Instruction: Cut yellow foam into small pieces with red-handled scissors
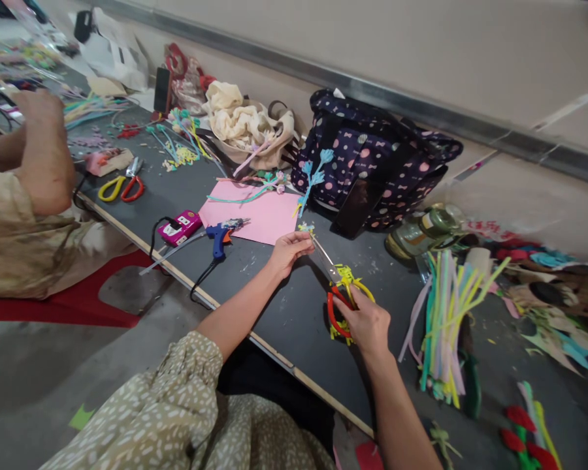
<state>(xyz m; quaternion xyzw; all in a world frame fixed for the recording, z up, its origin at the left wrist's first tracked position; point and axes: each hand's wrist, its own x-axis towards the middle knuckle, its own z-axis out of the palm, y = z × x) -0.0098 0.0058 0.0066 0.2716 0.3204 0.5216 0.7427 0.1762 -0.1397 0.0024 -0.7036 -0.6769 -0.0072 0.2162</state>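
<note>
My right hand (pixel 365 320) grips scissors (pixel 334 274) by their red and yellow handles, blades pointing away from me. Close to the blade tips, my left hand (pixel 290 253) is closed in a pinch on a small yellow-and-blue fuzzy piece (pixel 306 228), whose exact shape is too small to tell. Beneath the scissors lie yellow fuzzy bits (pixel 343 273), partly covered by the handles and my right hand. Just beyond my left hand is a pink sheet (pixel 259 212). A light blue fuzzy-stem flower (pixel 315 176) leans against the dark patterned bag (pixel 367 156).
Left of my hands lie a blue glue gun (pixel 219 240) with a cord and a magenta power strip (pixel 180 227). A glass jar (pixel 421 232) and a bundle of coloured pipe cleaners (pixel 445 320) are at right. Another person's arm (pixel 46 153) rests at far left, near second scissors (pixel 127 181).
</note>
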